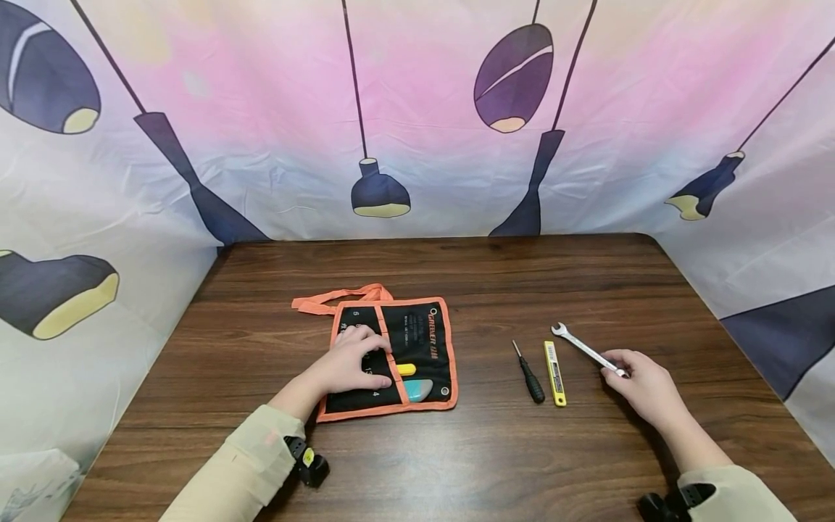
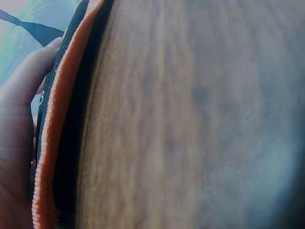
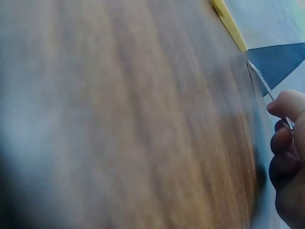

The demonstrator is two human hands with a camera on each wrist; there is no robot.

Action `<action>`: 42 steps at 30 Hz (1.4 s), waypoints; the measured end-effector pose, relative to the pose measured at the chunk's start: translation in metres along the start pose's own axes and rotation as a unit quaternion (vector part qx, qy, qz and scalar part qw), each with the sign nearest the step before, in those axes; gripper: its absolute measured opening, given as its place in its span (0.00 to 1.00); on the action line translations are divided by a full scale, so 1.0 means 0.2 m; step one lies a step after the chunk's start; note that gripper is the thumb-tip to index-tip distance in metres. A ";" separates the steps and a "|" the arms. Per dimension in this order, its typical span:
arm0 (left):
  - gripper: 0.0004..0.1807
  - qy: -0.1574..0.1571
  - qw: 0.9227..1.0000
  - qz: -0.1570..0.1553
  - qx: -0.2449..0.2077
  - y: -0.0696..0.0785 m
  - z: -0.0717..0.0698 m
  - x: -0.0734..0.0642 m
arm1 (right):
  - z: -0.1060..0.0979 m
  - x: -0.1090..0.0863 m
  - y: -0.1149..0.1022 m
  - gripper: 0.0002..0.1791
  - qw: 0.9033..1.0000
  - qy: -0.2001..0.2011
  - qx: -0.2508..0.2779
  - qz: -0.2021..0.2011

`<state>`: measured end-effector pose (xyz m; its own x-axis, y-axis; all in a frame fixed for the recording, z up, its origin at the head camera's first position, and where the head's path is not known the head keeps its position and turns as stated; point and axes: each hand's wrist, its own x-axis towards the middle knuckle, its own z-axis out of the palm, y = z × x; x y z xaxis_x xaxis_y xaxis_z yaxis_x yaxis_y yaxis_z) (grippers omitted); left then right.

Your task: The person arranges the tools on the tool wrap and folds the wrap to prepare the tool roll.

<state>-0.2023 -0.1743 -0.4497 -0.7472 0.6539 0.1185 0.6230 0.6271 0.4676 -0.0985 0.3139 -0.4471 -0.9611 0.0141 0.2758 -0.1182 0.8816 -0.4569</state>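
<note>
- I've got the right hand [image 1: 642, 386] pinching the wrench [image 1: 583, 347] by one end!
- Left hand [image 1: 348, 362], loosely spread, rests on the pouch [image 1: 417, 333].
- Screwdriver [image 1: 533, 383] lies beside the yellow strip [image 1: 555, 374].

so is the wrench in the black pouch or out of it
Out: the right hand pinches the wrench by one end, well to the right of the black pouch, with the screwdriver lying between them.

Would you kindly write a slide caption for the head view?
Left hand on an orange-trimmed tool pouch; right hand holding a wrench.
</note>
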 end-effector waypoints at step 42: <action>0.24 -0.002 1.000 0.007 0.010 0.02 -0.01 -0.01 | 0.10 0.11 -0.20 0.10 0.993 0.014 0.117 -0.018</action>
<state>-0.1996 -0.1735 -0.4462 -0.7372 0.6646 0.1218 0.6382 0.6257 0.4485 -0.1206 0.2703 -0.4391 -0.9485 0.0011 0.3167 -0.2095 0.7478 -0.6301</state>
